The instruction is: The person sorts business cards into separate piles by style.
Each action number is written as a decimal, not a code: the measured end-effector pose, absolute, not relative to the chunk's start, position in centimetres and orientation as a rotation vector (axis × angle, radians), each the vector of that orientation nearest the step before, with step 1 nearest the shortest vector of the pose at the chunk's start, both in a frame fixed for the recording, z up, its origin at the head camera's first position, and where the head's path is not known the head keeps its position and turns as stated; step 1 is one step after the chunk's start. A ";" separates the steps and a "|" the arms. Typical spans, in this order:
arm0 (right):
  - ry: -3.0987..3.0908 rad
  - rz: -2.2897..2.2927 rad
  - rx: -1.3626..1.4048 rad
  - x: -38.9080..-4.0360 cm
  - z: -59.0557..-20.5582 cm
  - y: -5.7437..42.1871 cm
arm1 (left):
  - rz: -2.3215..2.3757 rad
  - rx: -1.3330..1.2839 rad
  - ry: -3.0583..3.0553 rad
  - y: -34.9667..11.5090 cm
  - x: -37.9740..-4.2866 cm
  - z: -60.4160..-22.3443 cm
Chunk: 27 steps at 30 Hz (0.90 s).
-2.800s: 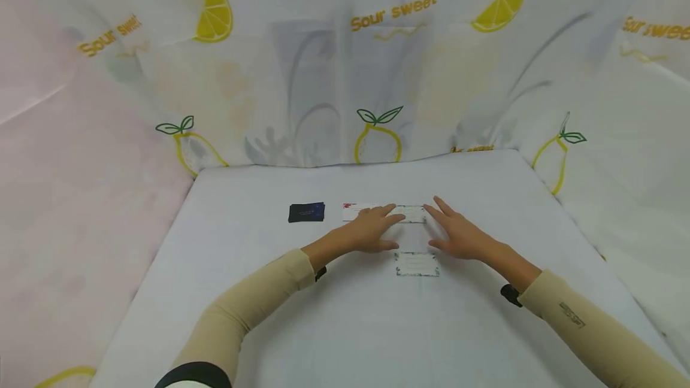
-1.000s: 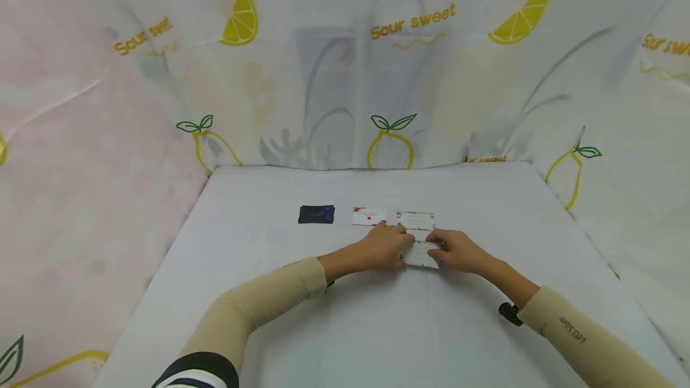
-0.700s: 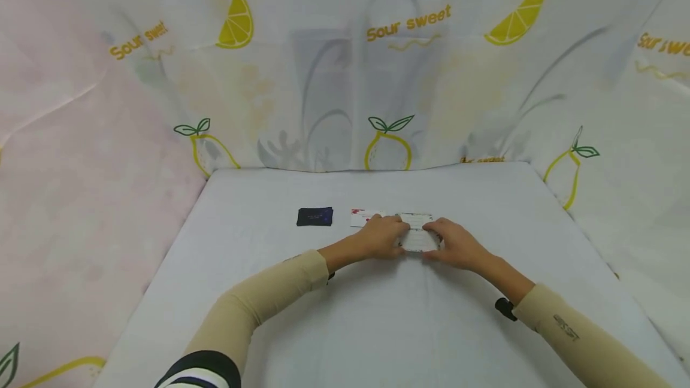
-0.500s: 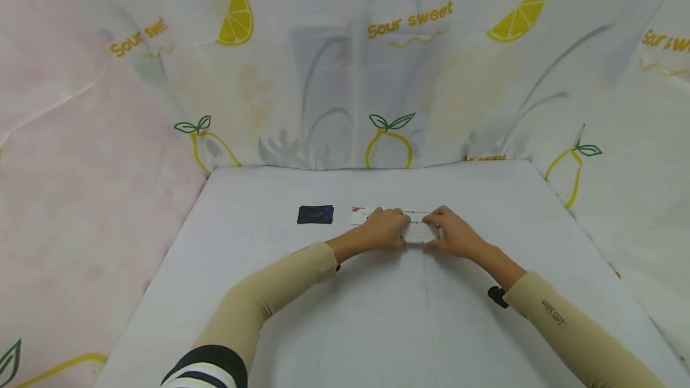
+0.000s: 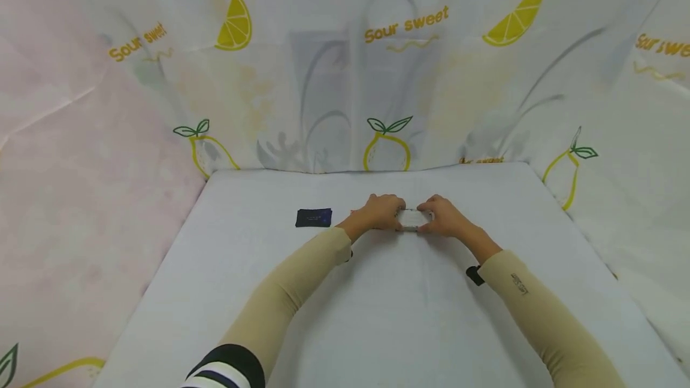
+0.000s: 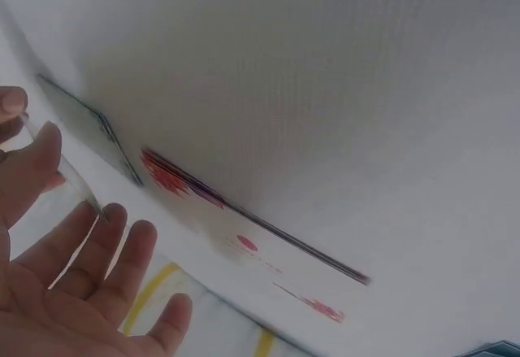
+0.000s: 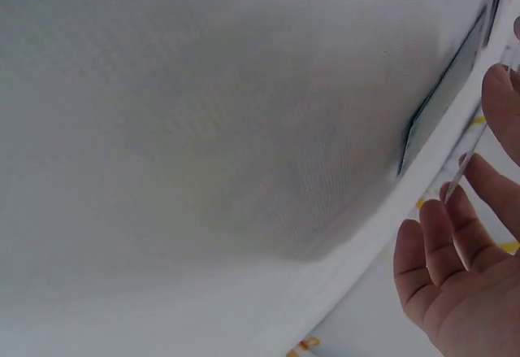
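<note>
A white business card with a leafy border is pinched at its left end by my left hand and at its right end by my right hand. In the left wrist view, the held card runs between thumb and fingertips, raised off the table. A second pale card or small pile of cards lies on the table close by. In the right wrist view, this lying card appears apart from the held one. White cards with red flowers lie to its left, mostly hidden behind my left hand in the head view.
A stack of dark blue-black cards lies further left on the white table. Behind the table's far edge hangs a lemon-printed cloth, which also covers both sides.
Both hands first hovered apart near the cards, then took hold of the nearer leafy card by its ends. They have carried it away from me to the far leafy card.
</note>
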State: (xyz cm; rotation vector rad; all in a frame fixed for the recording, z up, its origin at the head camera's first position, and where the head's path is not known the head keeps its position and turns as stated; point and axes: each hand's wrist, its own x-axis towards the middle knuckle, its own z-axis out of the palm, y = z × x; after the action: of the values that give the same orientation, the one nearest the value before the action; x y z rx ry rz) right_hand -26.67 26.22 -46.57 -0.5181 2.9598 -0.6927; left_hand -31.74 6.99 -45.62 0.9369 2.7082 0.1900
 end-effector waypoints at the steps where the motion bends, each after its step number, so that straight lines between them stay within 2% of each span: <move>1: 2.946 -0.689 -0.505 -26.9 -46.7 26.2 | 0.179 0.935 2.702 7.1 -31.9 -45.7; 10: 2.893 -0.639 -0.482 -26.6 -48.6 24.8 | -0.020 0.962 2.668 6.8 -31.0 -47.2; 27: 2.871 -0.649 -0.347 -27.2 -47.3 23.9 | 0.022 0.930 2.700 6.2 -31.6 -46.3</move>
State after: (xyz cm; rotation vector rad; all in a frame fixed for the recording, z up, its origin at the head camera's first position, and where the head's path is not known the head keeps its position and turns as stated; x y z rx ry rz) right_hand -27.20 23.91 -47.35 -0.3469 2.8714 -0.6490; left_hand -31.63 6.21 -46.33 0.9305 2.7005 0.0217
